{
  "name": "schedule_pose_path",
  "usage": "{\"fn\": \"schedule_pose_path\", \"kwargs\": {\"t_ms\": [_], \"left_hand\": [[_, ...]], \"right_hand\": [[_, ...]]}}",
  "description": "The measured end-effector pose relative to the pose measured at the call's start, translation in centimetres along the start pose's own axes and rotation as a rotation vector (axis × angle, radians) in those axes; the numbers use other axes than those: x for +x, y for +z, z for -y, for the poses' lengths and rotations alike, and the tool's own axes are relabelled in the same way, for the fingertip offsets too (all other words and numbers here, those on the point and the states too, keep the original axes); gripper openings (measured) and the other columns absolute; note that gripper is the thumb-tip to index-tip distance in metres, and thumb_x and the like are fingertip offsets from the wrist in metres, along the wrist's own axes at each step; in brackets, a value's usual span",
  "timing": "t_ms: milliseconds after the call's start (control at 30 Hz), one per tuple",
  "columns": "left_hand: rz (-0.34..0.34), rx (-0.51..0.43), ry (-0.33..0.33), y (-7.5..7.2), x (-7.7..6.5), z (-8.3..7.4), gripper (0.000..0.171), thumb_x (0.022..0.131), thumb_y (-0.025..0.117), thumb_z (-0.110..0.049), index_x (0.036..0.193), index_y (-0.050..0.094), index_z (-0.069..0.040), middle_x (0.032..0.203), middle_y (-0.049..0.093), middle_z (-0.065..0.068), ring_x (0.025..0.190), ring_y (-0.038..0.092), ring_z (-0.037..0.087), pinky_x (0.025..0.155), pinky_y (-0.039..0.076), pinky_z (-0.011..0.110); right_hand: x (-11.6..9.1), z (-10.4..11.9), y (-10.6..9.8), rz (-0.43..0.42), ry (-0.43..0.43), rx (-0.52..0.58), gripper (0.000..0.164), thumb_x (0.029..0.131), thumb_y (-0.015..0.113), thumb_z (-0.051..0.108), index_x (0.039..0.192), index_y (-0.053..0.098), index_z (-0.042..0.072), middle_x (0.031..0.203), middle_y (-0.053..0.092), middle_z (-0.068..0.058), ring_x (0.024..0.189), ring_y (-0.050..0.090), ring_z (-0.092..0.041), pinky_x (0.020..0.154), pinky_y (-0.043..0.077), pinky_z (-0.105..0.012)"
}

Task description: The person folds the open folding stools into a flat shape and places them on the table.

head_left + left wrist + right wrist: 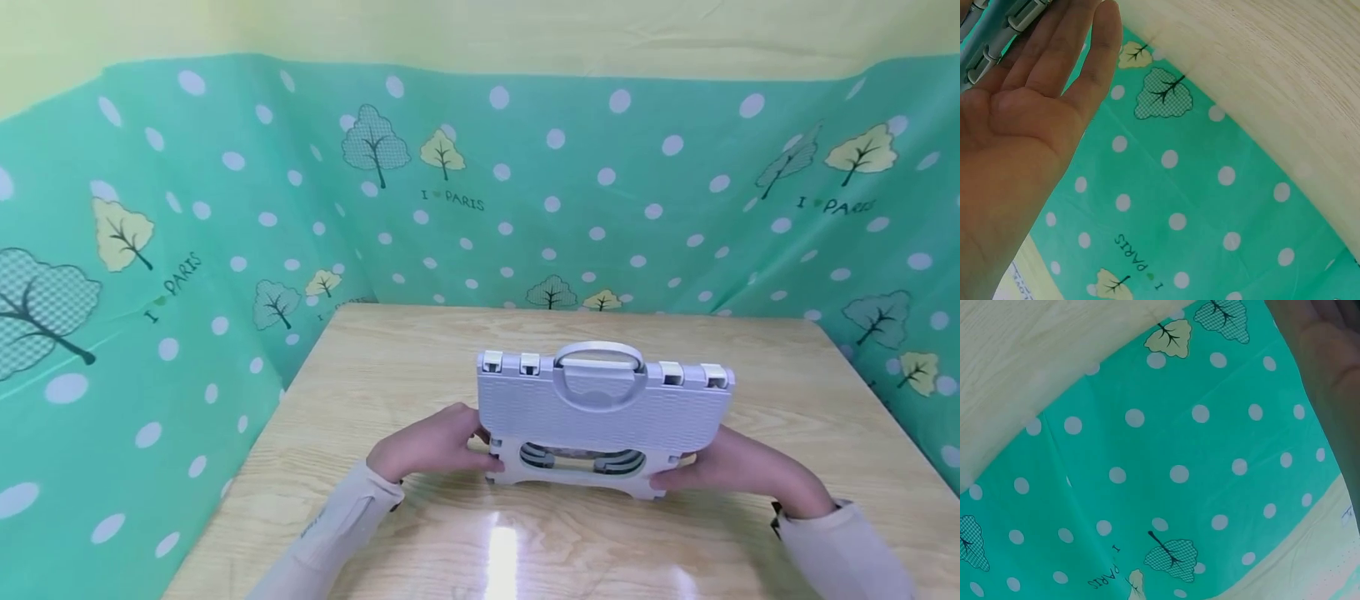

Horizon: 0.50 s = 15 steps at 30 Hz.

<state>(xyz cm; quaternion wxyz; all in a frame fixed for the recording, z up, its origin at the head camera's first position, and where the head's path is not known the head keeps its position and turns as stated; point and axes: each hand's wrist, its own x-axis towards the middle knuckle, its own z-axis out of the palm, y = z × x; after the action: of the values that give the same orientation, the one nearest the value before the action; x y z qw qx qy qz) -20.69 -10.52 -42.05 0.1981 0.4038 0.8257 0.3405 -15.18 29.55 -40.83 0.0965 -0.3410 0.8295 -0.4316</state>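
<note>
A pale lilac folding step stool stands partly folded on the table, its textured top panel tilted toward me and its loop handle uppermost. My left hand grips the lower left side, thumb at the front and fingers reaching behind. On the opposite side my right hand holds the lower right end, thumb across the front edge. Hinge parts of the stool show beside the left hand's fingers in the left wrist view. Only a sliver of the right hand enters the right wrist view.
The wood-grain table spreads around the stool, with a bright reflection near its front. Green polka-dot sheeting with printed trees stands as a wall behind and at both sides.
</note>
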Motion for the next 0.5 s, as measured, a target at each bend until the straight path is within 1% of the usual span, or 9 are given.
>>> {"fn": "schedule_pose_path", "kwargs": {"t_ms": [200, 267, 367, 500], "left_hand": [[0.001, -0.037, -0.022, -0.12, 0.17, 0.11, 0.052, 0.09, 0.076, -0.024, 0.137, 0.054, -0.023, 0.12, 0.068, -0.009, 0.101, 0.066, 0.005, 0.087, 0.054, 0.022], [0.0, -0.035, -0.025, -0.07, 0.23, 0.1, 0.05, 0.09, 0.076, -0.023, 0.136, 0.055, -0.021, 0.119, 0.069, -0.008, 0.101, 0.066, 0.005, 0.086, 0.053, 0.021], [0.0, -0.035, -0.035, 0.0, 0.22, 0.04, 0.049, 0.089, 0.077, -0.022, 0.134, 0.056, -0.02, 0.119, 0.069, -0.008, 0.1, 0.066, 0.004, 0.086, 0.053, 0.021], [-0.005, -0.041, -0.043, 0.12, 0.08, 0.06, 0.051, 0.089, 0.077, -0.022, 0.135, 0.056, -0.021, 0.119, 0.068, -0.008, 0.1, 0.066, 0.004, 0.086, 0.054, 0.022]], "right_hand": [[0.31, 0.45, -0.09, 0.019, 0.041, 0.054, 0.071, 0.084, 0.081, 0.019, 0.144, 0.043, 0.014, 0.135, 0.052, -0.023, 0.112, 0.057, -0.004, 0.074, 0.058, -0.034], [0.32, 0.47, -0.08, 0.022, 0.037, 0.056, 0.071, 0.084, 0.081, 0.018, 0.144, 0.043, 0.014, 0.135, 0.052, -0.024, 0.112, 0.057, -0.004, 0.074, 0.058, -0.034], [0.32, 0.39, -0.03, 0.023, 0.029, 0.053, 0.069, 0.085, 0.081, 0.018, 0.143, 0.044, 0.014, 0.133, 0.054, -0.023, 0.111, 0.059, -0.005, 0.074, 0.059, -0.034], [0.32, 0.3, 0.05, 0.025, 0.035, 0.05, 0.068, 0.085, 0.081, 0.019, 0.143, 0.045, 0.014, 0.132, 0.055, -0.022, 0.11, 0.059, -0.005, 0.074, 0.059, -0.034]]}}
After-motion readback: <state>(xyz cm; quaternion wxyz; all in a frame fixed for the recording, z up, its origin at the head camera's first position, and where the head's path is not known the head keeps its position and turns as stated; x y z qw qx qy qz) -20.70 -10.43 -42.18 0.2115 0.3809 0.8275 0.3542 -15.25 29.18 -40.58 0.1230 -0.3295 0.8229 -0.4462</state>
